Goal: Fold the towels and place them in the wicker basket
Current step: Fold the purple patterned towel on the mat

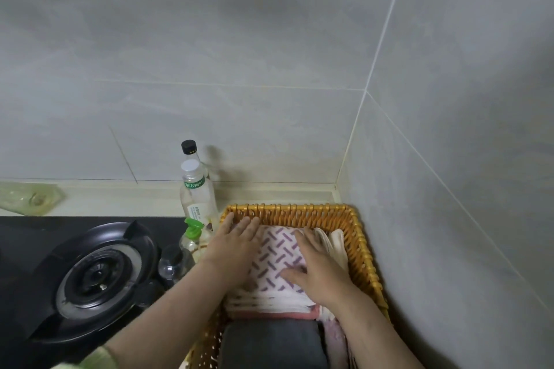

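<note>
Inside the orange rectangular wicker basket [358, 231], a folded white towel with purple dashes [274, 255] is being pressed from above by the left hand [232, 246] and the right hand [319, 271]. Straight, slightly spread fingers are being laid flat on it: the left ones along its left edge, the right ones across its right half, beside upright cream folded towels [332, 244].

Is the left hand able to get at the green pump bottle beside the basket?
Probably yes: the left hand rests flat on the patterned towel by the left wall of the wicker basket, and the green pump bottle stands just outside it.
</note>
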### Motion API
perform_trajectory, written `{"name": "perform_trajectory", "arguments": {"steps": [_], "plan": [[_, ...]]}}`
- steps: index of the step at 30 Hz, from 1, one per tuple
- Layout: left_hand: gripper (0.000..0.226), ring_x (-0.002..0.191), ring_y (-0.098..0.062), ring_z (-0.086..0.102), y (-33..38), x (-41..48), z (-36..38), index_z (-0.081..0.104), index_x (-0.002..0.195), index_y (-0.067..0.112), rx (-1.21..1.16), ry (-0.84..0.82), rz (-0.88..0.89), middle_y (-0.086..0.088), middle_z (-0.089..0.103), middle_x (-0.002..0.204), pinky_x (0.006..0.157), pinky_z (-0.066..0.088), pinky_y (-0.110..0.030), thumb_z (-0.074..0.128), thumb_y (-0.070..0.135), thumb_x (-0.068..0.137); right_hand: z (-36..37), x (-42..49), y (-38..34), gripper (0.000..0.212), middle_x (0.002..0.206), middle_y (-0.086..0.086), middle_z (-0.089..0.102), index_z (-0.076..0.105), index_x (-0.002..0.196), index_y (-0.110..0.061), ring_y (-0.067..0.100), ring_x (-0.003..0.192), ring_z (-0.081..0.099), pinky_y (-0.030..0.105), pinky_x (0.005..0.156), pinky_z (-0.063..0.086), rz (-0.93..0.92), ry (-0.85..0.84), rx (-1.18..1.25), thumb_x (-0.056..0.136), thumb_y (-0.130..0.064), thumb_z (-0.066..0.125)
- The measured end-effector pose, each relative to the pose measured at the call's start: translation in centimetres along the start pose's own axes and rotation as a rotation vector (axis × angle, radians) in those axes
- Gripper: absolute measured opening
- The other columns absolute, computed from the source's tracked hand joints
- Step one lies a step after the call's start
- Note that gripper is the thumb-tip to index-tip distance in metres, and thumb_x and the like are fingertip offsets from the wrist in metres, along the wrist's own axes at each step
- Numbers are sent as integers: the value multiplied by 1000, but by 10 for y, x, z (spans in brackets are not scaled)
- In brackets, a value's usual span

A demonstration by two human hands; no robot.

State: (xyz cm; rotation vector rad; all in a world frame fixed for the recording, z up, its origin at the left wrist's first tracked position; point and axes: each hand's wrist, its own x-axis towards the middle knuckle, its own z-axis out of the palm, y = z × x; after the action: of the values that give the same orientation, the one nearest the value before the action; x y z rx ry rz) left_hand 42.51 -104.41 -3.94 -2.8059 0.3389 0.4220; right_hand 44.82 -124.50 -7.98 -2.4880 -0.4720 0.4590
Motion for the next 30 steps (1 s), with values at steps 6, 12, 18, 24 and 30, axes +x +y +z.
{"name": "perform_trajectory", "arguments": {"steps": [6,12,18,24,30], "plan": [[109,150,-34,-7,6,7,16,-13,152,4,127,-132,-11,-17,-12,161,122,-1,-48,53,62,87,26,7,-4,78,160,-8,-27,-9,156,-25,5,143,-26,26,117,-10,38,23,-88,93,-66,11],[81,149,-36,-7,25,20,29,-13,151,1,70,-192,-154,-21,-11,161,122,-3,-48,40,31,99,32,13,3,104,156,-7,-34,-15,155,-26,10,143,-32,30,117,-13,30,9,-229,65,-78,-12],[78,149,-35,-6,26,22,30,-12,151,1,42,-184,-145,-21,-10,161,121,-3,-51,40,28,99,35,17,8,91,152,-8,-39,-21,152,-26,10,141,-35,31,117,-14,53,-41,-280,78,-75,0],[112,149,-29,-11,29,14,17,-12,154,12,-694,-233,-125,-9,-15,162,122,6,-49,69,38,81,35,15,10,60,162,-14,-10,9,157,-28,6,149,-7,24,118,0,58,143,87,104,-45,31],[65,151,-19,1,65,5,47,4,156,15,-1056,340,-541,-2,0,164,122,5,-35,33,25,99,37,15,1,46,159,-6,29,36,151,-21,9,146,25,22,118,17,175,363,476,106,-30,33]]}}
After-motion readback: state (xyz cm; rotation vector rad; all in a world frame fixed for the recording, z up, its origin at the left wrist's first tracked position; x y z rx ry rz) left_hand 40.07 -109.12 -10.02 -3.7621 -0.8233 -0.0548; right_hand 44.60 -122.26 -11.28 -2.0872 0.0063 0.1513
